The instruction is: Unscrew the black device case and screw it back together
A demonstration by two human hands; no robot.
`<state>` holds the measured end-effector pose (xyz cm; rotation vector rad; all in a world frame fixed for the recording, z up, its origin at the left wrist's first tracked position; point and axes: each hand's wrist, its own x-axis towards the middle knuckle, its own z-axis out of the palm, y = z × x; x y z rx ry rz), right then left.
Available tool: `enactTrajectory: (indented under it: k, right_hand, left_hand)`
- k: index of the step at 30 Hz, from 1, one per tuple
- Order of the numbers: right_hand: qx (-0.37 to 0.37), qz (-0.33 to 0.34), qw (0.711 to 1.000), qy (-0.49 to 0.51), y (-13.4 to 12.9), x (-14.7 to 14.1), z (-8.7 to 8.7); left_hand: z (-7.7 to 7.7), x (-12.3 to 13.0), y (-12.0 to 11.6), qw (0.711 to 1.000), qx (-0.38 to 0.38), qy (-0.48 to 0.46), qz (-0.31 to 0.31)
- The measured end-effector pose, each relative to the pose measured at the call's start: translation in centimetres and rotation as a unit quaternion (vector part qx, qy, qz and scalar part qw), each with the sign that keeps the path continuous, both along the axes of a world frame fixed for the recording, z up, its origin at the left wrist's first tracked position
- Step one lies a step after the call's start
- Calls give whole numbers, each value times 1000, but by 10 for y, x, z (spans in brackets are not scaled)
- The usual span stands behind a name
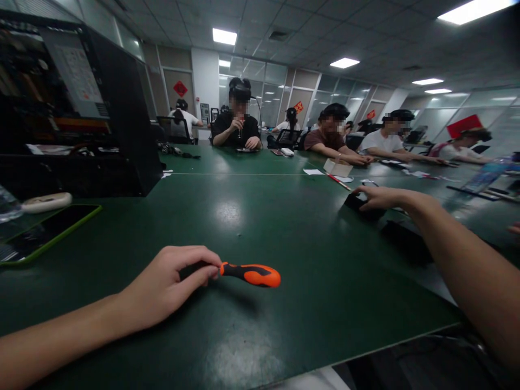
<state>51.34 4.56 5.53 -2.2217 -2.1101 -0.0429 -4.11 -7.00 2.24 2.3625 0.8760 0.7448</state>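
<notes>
My left hand (173, 281) is closed, pinching a screwdriver near the neck of its orange and black handle (258, 274). The handle points right, just above the green table, and its shaft is hidden behind my fingers. Farther off on the right, my right hand (376, 197) is bent over a small black box-like object (361, 206), thumb and fingers gripping its edge. What kind of object it is I cannot make out. A flat dark item (406, 241) lies under my right forearm, partly covered.
An open black computer case (117, 108) stands at the left. Before it lie a phone in a green case (52, 230) and a white oval item (46, 202). Papers (312, 171) and a red stick (337, 181) lie at mid-table. Several people (238, 122) sit across the green table (264, 227).
</notes>
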Motion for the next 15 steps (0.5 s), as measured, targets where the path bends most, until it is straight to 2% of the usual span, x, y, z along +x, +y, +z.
enactTrajectory:
  k: [4, 6, 9, 12, 15]
  right_hand:
    - [-96, -31, 995, -18, -2, -5, 5]
    - [-120, -32, 992, -29, -2, -8, 7]
    - [-122, -61, 989, -60, 2, -14, 2]
    - [-115, -110, 982, -102, 11, -26, -11]
    - [-102, -126, 980, -119, 20, -35, -17]
  left_hand:
    - [-5, 2, 3, 996, -79, -15, 29]
    - [-5, 6, 6, 993, -109, -26, 31]
    - [-5, 10, 8, 990, -130, -39, 40]
    - [-4, 11, 7, 990, -129, -39, 42]
    - [-4, 9, 6, 991, -126, -32, 35]
